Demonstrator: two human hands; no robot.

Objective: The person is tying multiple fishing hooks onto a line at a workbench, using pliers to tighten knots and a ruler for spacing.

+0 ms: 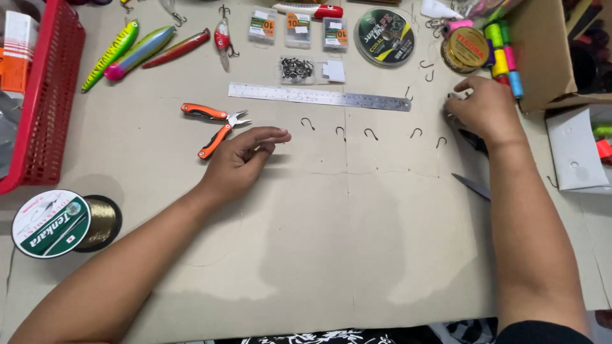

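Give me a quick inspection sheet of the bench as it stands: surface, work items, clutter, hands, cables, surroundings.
Surface: tan cardboard sheet, creased down the middle, a darker stain low in the centre.
Work items: loose hooks in a row below the steel ruler; thin line runs under them; orange pliers lie open.
Clutter: fishing lures, hook packets, line spools, coloured thread spools.
Hands: left hand rests flat, fingers beside the pliers; right hand reaches near the thread spools, what it grips cannot be told.
Cables: nothing seen.
Surroundings: red basket left, cardboard box right.
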